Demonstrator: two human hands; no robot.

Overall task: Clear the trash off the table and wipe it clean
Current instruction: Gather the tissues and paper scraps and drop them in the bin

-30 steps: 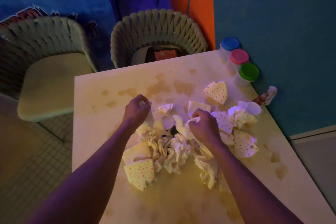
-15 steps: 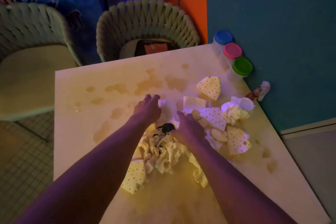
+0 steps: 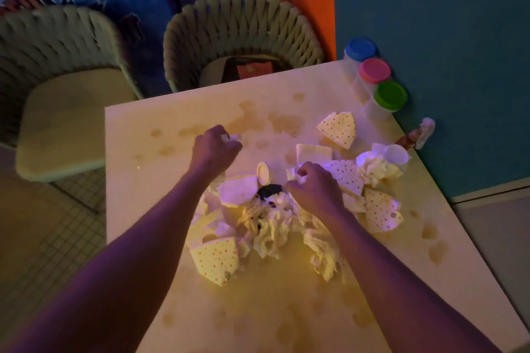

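Observation:
A pile of trash (image 3: 269,226) lies in the middle of the pale table (image 3: 160,209): crumpled napkins, polka-dot paper cups (image 3: 216,259), a small lid (image 3: 263,173) and something dark (image 3: 269,190). My left hand (image 3: 213,149) is at the pile's far left edge, fingers closed on a small white scrap of paper. My right hand (image 3: 314,189) rests on the pile's right side, pinching crumpled napkin at its fingertips. More dotted cups (image 3: 338,129) and a plastic cup with napkin (image 3: 384,163) lie to the right. Brown spill stains (image 3: 252,120) mark the tabletop.
Three tubs with blue, pink and green lids (image 3: 375,70) stand at the far right corner by the teal wall. A small bottle (image 3: 415,135) lies at the right edge. Two woven chairs (image 3: 241,34) stand beyond the table; the nearer one holds a dark item with a red label.
My left hand has moved up and left, away from the pile, with a white scrap in it. A lid and a flattened cup are now uncovered. My right hand stays on the napkins.

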